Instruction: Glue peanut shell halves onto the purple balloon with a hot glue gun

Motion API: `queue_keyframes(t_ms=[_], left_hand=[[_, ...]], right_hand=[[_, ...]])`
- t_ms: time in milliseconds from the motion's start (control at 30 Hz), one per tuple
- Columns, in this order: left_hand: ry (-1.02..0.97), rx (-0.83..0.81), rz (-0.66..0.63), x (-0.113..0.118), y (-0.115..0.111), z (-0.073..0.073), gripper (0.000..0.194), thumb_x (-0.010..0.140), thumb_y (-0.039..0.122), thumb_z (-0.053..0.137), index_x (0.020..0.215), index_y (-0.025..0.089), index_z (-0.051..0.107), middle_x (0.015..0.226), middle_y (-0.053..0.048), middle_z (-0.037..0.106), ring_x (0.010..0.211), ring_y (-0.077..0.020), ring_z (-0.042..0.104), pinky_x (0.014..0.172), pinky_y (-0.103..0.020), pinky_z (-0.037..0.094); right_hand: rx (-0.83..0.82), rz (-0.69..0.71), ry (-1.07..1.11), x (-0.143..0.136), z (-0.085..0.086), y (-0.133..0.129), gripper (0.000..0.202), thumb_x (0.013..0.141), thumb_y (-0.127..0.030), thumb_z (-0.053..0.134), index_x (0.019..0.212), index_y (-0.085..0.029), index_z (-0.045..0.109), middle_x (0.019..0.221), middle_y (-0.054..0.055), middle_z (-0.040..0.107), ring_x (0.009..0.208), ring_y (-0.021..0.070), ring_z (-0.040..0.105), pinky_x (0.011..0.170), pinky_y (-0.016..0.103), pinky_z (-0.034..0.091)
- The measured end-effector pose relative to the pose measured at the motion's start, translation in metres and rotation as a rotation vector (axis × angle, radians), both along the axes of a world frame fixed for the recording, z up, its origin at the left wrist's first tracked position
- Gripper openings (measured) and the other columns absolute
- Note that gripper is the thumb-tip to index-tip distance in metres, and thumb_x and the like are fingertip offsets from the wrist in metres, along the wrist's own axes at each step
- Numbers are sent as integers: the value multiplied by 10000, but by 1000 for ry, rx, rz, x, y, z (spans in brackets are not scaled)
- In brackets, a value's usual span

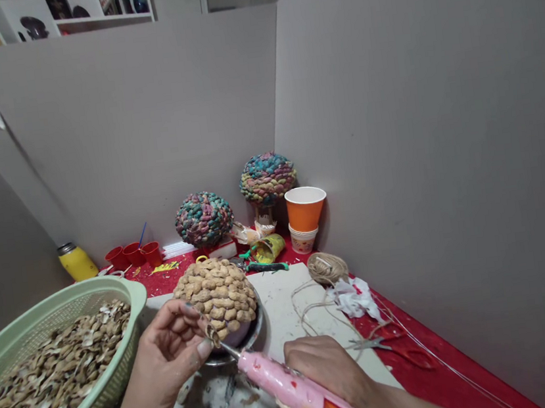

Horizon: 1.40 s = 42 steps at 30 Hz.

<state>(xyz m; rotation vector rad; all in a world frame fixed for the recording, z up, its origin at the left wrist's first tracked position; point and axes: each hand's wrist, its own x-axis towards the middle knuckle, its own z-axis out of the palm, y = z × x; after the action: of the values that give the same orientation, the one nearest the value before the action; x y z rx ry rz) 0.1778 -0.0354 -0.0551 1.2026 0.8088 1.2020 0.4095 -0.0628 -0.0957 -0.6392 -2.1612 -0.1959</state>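
Between the fingertips of my left hand (pixel 174 348) is a peanut shell (pixel 212 335), its hollow side facing the metal nozzle of a pink glue gun (pixel 294 383). My right hand (pixel 326 363) is wrapped round the glue gun, which points up and to the left. Just behind my left fingers, a ball covered with peanut shells (pixel 218 293) rests in a metal bowl (pixel 262 321); a bare pale purple patch shows low on its near side. A green basket (pixel 137 296) full of loose shells stands at the left.
Two coloured shell-covered balls (pixel 203 219) stand at the back, near stacked paper cups (pixel 306 210), red cups (pixel 133 254) and a yellow bottle (pixel 77 261). Green-handled pliers (pixel 266 267) lie behind the bowl. To the right are twine (pixel 327 268), crumpled white plastic (pixel 356 298) and red-handled scissors (pixel 413 353).
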Motion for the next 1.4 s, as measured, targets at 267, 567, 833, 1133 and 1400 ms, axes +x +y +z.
queue_keyframes(t_ms=[267, 567, 833, 1133, 1400], left_hand=[[21, -2, 8, 0, 0, -2, 352, 702, 258, 851, 941, 226, 593, 875, 18, 657, 818, -111, 627, 776, -202, 524], [22, -21, 31, 3, 1, 1, 366, 673, 248, 869, 909, 208, 593, 851, 15, 661, 803, -111, 639, 760, -198, 534], [69, -12, 54, 8, -3, 3, 332, 658, 212, 867, 867, 196, 610, 775, 27, 652, 709, -90, 628, 645, -145, 515], [88, 12, 63, 7, -5, 4, 310, 679, 201, 849, 877, 194, 610, 784, 20, 657, 719, -102, 635, 664, -166, 527], [35, -13, 90, 6, -3, 3, 354, 657, 199, 870, 894, 198, 608, 828, 20, 658, 761, -104, 648, 710, -170, 537]], right_hand=[[50, -51, -22, -1, -2, 0, 516, 1038, -402, 276, 565, -219, 368, 460, -50, 376, 418, 109, 252, 421, 282, 202], [16, -28, 26, 0, -9, 0, 446, 1011, -404, 355, 602, -226, 372, 488, -53, 390, 431, 109, 315, 444, 292, 212], [-17, -10, 26, -2, -13, 0, 357, 963, -333, 439, 625, -229, 389, 517, -48, 437, 459, 113, 380, 465, 287, 246], [0, 11, 19, 0, -5, 0, 424, 1009, -386, 369, 615, -231, 361, 494, -58, 384, 429, 112, 295, 436, 283, 211], [26, -21, 10, -1, -4, 0, 445, 1018, -385, 324, 603, -230, 362, 478, -56, 372, 425, 116, 270, 427, 289, 193]])
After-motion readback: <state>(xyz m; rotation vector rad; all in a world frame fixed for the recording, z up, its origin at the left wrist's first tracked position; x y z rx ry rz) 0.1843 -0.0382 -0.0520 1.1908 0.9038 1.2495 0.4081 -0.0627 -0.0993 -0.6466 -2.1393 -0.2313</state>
